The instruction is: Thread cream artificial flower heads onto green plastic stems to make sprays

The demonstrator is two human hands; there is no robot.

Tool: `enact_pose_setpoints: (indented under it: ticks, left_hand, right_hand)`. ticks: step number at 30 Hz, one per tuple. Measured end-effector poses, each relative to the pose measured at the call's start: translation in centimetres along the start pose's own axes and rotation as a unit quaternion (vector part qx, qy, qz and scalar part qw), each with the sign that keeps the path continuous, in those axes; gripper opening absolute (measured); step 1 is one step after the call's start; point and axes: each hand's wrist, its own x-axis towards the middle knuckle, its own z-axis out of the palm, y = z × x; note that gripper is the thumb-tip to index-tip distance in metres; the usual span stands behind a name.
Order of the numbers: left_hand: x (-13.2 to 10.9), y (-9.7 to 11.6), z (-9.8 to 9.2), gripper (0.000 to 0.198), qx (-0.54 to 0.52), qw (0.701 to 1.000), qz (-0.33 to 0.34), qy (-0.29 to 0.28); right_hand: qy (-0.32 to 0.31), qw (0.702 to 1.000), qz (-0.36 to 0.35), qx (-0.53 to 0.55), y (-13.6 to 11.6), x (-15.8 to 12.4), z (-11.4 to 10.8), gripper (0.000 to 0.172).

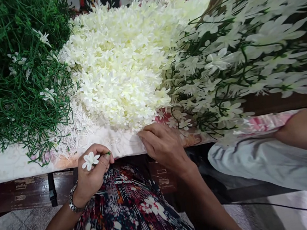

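My left hand (95, 171), with a metal watch on its wrist, is closed around an artificial flower stem. One white flower (90, 160) shows above its knuckles, and a green tip (108, 153) pokes out at the thumb and forefinger. Beside the front of a big heap of loose white blossoms (120, 68), my right hand (165, 146) rests at the cloth's edge. Its fingers are curled together, and whatever they may hold is hidden. Thin white stamens (76, 124) lie in a pile just beyond my left hand.
Tangled green plastic stems (24, 93) are heaped at the left. Finished white flower sprays (219, 71) spread over the right side. A floral cloth (123, 140) covers the wooden table (32, 190). Another person's arm (303, 131) and pale-clothed leg (252, 160) are close on the right.
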Motion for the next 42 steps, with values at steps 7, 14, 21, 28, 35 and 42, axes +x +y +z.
enact_pose_setpoints:
  ticks: [7, 14, 21, 28, 35, 42]
  left_hand:
    - [0.9, 0.6, 0.9, 0.005, 0.078, 0.992, 0.093, -0.032]
    - [1.2, 1.3, 1.1, 0.015, 0.133, 0.972, 0.152, -0.122]
    - [0.3, 1.3, 0.2, 0.004, 0.113, 0.983, 0.134, -0.061]
    - [-0.1, 1.0, 0.2, 0.003, 0.122, 0.988, 0.086, 0.049]
    - [-0.6, 0.8, -0.1, 0.002, 0.117, 0.986, 0.096, 0.064]
    - [-0.6, -0.4, -1.0, 0.004, 0.079, 0.988, 0.044, 0.123]
  right_hand:
    - [0.015, 0.974, 0.038, 0.225, -1.5, 0.1, -0.6, 0.012]
    - [-0.022, 0.881, 0.037, 0.471, -4.6, 1.0, -0.9, 0.012]
    - [-0.014, 0.853, 0.066, 0.517, -6.3, 1.4, 0.2, 0.01]
    - [-0.021, 0.851, 0.094, 0.515, -7.2, 1.6, 0.9, 0.01]
    - [-0.026, 0.858, 0.153, 0.49, -8.0, 1.6, 0.9, 0.006]
    - [0.075, 0.942, 0.147, 0.291, -5.4, 1.2, -0.1, 0.013]
